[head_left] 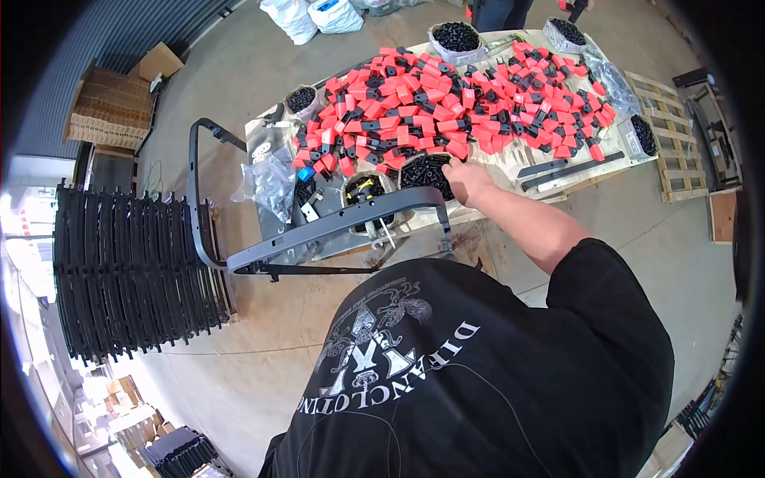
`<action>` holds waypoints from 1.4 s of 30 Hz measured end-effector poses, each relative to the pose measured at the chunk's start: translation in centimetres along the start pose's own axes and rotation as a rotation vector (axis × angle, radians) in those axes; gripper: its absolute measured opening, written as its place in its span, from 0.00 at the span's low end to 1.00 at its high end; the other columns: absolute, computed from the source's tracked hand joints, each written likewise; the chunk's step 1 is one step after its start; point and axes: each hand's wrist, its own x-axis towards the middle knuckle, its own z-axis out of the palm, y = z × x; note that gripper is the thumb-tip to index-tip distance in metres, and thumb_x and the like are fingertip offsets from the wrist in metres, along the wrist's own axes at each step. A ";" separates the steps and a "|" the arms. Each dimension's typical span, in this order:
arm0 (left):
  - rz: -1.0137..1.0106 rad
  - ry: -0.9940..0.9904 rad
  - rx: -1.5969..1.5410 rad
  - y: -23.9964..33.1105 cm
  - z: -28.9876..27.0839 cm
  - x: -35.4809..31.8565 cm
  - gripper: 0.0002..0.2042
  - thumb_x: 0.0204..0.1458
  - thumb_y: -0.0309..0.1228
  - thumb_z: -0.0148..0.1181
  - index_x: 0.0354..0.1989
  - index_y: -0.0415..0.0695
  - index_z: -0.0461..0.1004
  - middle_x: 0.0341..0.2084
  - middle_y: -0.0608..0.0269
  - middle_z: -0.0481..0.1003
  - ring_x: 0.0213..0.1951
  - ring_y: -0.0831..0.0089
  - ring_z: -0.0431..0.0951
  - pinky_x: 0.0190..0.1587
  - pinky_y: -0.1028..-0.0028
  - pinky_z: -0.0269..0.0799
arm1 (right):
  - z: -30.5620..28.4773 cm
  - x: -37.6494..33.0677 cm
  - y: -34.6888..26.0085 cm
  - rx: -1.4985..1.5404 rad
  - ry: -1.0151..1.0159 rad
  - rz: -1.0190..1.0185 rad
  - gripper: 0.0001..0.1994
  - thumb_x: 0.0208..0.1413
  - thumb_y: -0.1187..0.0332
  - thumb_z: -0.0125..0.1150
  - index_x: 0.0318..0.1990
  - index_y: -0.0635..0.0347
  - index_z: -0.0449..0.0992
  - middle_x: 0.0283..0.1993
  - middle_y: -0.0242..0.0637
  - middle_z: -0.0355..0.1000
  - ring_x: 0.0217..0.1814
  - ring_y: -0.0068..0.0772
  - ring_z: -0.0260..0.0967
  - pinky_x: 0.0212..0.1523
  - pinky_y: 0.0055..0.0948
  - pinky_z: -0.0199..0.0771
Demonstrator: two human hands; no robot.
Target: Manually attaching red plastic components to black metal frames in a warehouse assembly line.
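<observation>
My right hand [470,182] reaches over the front edge of the worktable, its fingers curled down at the right side of a tub of small black parts [422,170]. Whatever its fingertips hold is hidden. My left hand does not show. Between my body and the table, a bent black metal tube frame [335,219] slants across, its near bar passing just in front of the tub. Left of that tub, a second container holds a yellow-and-black tool [365,190], and a wrench-like metal tool [382,236] lies by it. Behind my hand spreads a heap of red-and-black plastic pieces [414,103].
More tubs of black parts [457,37] stand along the table's edges. Flat black bars [574,170] lie at its right, a clear plastic bag [271,183] at its left. Black frames are stacked [131,271] on the left; a wooden pallet [665,131] stands right. Another person [502,12] is across the table.
</observation>
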 end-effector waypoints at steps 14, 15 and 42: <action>-0.050 0.076 -0.091 1.0 3.1 0.9 0.19 0.58 0.38 0.65 0.52 0.37 0.76 0.43 0.55 0.82 0.45 0.70 0.80 0.48 0.69 0.76 | 1.7 1.7 -0.5 -0.037 0.014 -0.026 0.11 0.60 0.69 0.48 0.44 0.64 0.75 0.45 0.54 0.77 0.47 0.55 0.78 0.48 0.46 0.79; -0.093 0.066 0.005 3.6 2.9 0.1 0.18 0.57 0.36 0.66 0.51 0.36 0.76 0.43 0.55 0.82 0.45 0.70 0.80 0.47 0.69 0.76 | 2.4 1.0 0.3 -0.010 0.069 -0.005 0.11 0.60 0.69 0.47 0.42 0.65 0.75 0.45 0.55 0.77 0.48 0.57 0.77 0.49 0.46 0.78; 0.810 0.122 0.931 39.0 6.1 1.8 0.14 0.54 0.35 0.57 0.44 0.46 0.82 0.49 0.46 0.78 0.53 0.48 0.77 0.56 0.52 0.72 | 4.1 -14.2 -1.1 2.294 -0.104 0.625 0.17 0.62 0.59 0.59 0.24 0.46 0.60 0.19 0.25 0.51 0.21 0.26 0.50 0.27 0.30 0.51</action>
